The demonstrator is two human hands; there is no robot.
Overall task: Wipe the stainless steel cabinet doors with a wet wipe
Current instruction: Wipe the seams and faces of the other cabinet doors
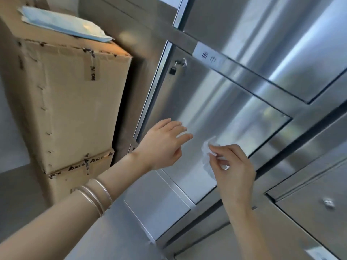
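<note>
While the wet wipe [206,152] hangs crumpled and white, it sits in front of the stainless cabinet door [216,102], near the door's lower edge; whether it touches the steel cannot be told. Right hand [232,167] pinches the wipe's top between thumb and fingertips, the rest of it dangling below. Left hand [163,145] is released, fingers straight and slightly spread, holding nothing, just beside the wipe and toward the door's lower left corner; contact with the door is unclear. Three thin metal bangles [95,196] circle the left forearm. Key lock [183,62] with a small dark tag hanging from it sits at the door's upper left corner. White label [208,58] with dark characters is on the frame just above the door's top edge. Left of the cabinet, two taped cardboard boxes [75,102] stand stacked, a pale blue packet [63,23] lying on the top one.
</note>
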